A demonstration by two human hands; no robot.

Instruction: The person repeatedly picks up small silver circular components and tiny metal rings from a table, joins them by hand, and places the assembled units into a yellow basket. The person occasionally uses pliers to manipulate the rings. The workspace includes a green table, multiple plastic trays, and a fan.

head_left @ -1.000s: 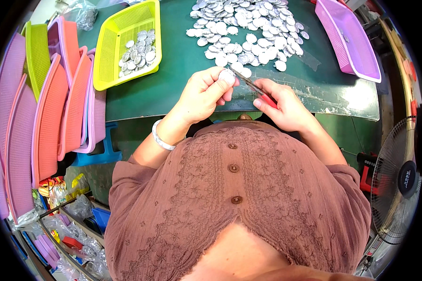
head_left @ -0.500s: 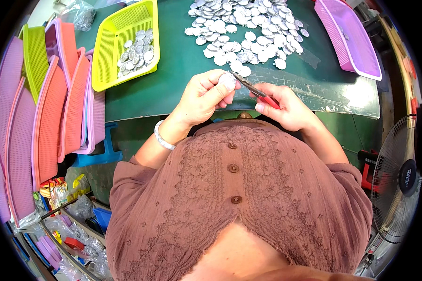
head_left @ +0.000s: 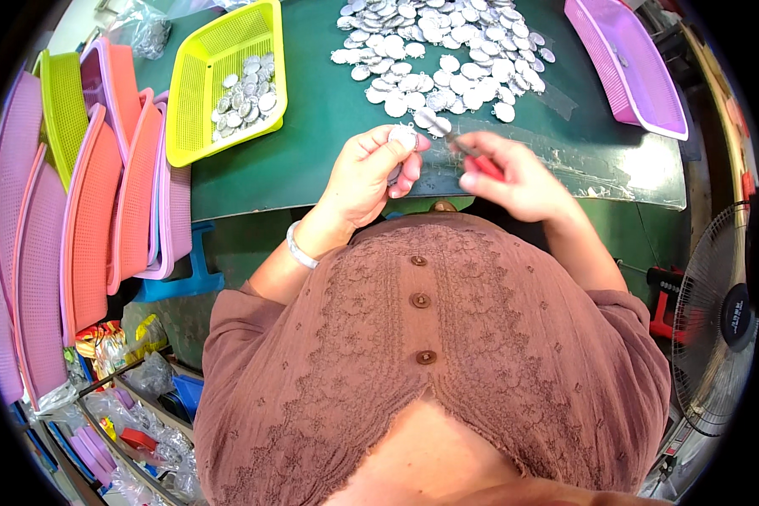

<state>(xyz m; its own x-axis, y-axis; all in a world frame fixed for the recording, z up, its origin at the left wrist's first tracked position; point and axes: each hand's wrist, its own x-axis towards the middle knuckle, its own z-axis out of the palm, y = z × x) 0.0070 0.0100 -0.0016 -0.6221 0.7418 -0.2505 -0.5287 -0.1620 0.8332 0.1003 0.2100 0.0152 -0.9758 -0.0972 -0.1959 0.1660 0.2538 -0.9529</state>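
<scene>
Between thumb and fingers, my left hand pinches a round silvery metal disc. Another disc partly shows under its curled fingers. My right hand is closed around the red handles of a pair of pliers. The pliers' dark jaws are blurred and point up and left, toward the near edge of a heap of similar silver discs. Small loops stick out from the rims of several discs. The jaws stand apart from the held disc; whether they touch a disc of the heap I cannot tell.
A yellow-green basket with several discs stands left on the green table. At the right lies a purple basket. Stacked baskets in pink and purple fill the far left, above a blue stool. A fan stands right.
The pliers' jaws have moved off the disc in my left hand, to the right and slightly up. My left hand has shifted slightly left and still pinches a disc.
</scene>
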